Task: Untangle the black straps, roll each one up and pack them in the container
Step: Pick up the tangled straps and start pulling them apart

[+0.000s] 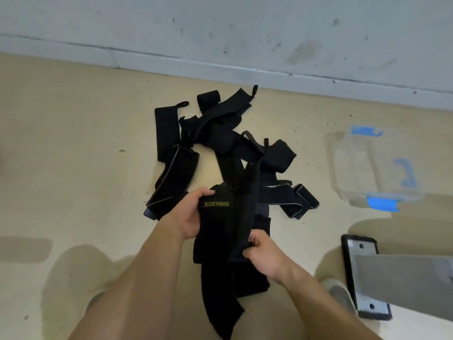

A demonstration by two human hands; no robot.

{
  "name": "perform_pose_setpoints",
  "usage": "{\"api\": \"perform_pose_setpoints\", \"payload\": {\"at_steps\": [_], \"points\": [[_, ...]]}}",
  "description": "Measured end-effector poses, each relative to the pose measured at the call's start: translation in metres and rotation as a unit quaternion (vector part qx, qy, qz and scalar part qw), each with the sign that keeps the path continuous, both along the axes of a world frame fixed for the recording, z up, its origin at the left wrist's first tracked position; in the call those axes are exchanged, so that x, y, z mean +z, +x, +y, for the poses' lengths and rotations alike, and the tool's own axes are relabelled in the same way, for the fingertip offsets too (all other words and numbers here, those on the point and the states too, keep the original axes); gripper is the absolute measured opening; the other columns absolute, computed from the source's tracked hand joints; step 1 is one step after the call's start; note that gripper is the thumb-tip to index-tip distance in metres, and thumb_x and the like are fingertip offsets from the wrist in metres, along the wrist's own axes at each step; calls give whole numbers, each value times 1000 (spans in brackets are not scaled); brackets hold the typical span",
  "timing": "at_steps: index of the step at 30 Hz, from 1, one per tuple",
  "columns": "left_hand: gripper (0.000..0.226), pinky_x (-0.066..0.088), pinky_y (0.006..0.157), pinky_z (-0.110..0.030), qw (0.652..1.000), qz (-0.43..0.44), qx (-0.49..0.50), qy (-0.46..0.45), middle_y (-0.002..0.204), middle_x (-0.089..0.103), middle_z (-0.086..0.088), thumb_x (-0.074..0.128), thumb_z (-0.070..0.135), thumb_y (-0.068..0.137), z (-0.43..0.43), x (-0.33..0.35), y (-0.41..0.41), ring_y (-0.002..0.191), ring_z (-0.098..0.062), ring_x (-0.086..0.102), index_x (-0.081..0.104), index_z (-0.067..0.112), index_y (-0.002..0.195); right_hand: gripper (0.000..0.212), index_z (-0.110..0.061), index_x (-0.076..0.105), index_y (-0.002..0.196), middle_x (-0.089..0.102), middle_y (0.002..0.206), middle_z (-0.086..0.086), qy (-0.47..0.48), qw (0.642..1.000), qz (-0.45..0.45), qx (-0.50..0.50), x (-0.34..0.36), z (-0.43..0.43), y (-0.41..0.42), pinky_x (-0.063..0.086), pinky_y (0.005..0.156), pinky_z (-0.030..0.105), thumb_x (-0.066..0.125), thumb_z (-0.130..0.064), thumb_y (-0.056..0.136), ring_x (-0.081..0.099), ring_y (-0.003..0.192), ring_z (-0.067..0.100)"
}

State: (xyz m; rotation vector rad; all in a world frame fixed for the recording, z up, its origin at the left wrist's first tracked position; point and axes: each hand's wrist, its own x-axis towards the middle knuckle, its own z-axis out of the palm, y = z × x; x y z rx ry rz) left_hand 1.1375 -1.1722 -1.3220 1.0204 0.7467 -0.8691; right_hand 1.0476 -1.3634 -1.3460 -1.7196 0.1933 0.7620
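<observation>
Head view: left hand (pixel 192 215) and right hand (pixel 263 258) each grasp one strap (pixel 215 236); tangled straps (pixel 215 138) lie beyond on floor (pixel 73 143), clear container (pixel 362 168) to their right.

strap pile (pixel 220 143) on floor (pixel 61 143), container (pixel 367 168) right of it

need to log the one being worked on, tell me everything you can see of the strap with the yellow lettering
The strap with the yellow lettering is a wide black band of soft fabric printed XUEYING. The left hand grips its upper edge, the right hand pinches its right side, and its lower end hangs loose.
</observation>
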Motion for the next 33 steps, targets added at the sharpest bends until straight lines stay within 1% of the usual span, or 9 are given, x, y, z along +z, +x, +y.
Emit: {"api": "perform_pose_setpoints", "payload": {"at_steps": [3, 6, 10, 16, 18, 22, 24, 28, 33], "points": [[34, 55, 82, -40, 999, -11, -21, 40, 100, 75, -13, 63, 27, 90, -11, 8, -10, 94, -30, 71, 71, 6, 115, 45, 1, 75, 101, 76, 101, 12, -54, 998, 28, 35, 0, -13, 0, 58, 93, 39, 43, 22, 77, 72, 96, 15], [29, 56, 87, -40, 993, -50, -67, 80, 97, 74, -12, 63, 21, 91, -16, 21, -21, 94, -28, 69, 71, 4, 112, 38, -7, 73, 111, 77, 95, 4, -89, 981, 40, -170, 8, -22, 12, 58, 86, 31, 47, 9, 89, 71, 89, 12], [31, 50, 105, -40, 970, -84, -195, 122, 104, 77, -13, 67, 26, 84, -11, 27, -46, 106, -29, 70, 73, 7, 108, 29, -9, 71, 109, 76, 96, 6, 94, 925, 118, -349, 35, -21, 34, 58, 66, 26, 44, -18, 102, 72, 85, 20], [4, 49, 78, -27, 911, -81, -381, 137, 87, 69, 5, 68, 24, 85, -7, 20, -70, 87, -12, 65, 69, 21, 83, 21, -15, 68, 120, 75, 102, 5, 79, 929, 105, -346, 29, -19, 39, 56, 61, 29, 60, -20, 101, 73, 88, 19], [8, 52, 86, -31, 923, -82, -351, 139, 93, 70, 1, 70, 23, 83, 1, 16, -72, 94, -16, 65, 70, 17, 88, 32, -19, 65, 128, 74, 109, 7, 92, 927, 113, -346, 24, -23, 36, 57, 59, 29, 53, -7, 101, 72, 90, 21], [71, 49, 109, -43, 974, -76, -173, 127, 123, 72, -20, 77, 33, 54, 19, 8, -68, 118, -33, 65, 71, 4, 119, 51, -28, 61, 134, 72, 118, 4, 123, 931, 126, -321, 15, -34, 24, 62, 75, 40, 40, 4, 100, 73, 96, 21], [65, 50, 105, -45, 983, -82, -139, 86, 125, 71, -21, 69, 28, 69, 22, 10, -61, 118, -35, 65, 65, 1, 129, 52, -26, 62, 132, 72, 115, 0, 99, 947, 116, -283, 11, -38, 17, 58, 92, 48, 36, 5, 101, 71, 97, 18], [41, 49, 104, -48, 988, -119, -93, 34, 126, 70, -21, 46, 20, 95, 24, 17, -43, 112, -33, 66, 60, 4, 130, 52, -18, 72, 108, 72, 111, 6, 37, 957, 91, -272, 6, -42, 11, 55, 81, 31, 32, 12, 94, 68, 103, 22], [34, 50, 105, -41, 988, -126, -78, 44, 124, 73, -12, 57, 28, 99, 5, 7, -34, 118, -28, 68, 69, 9, 125, 27, -2, 63, 87, 64, 81, 12, -29, 952, 37, -302, -7, -42, 17, 56, 71, 36, 43, 16, 84, 62, 81, 26]]}}
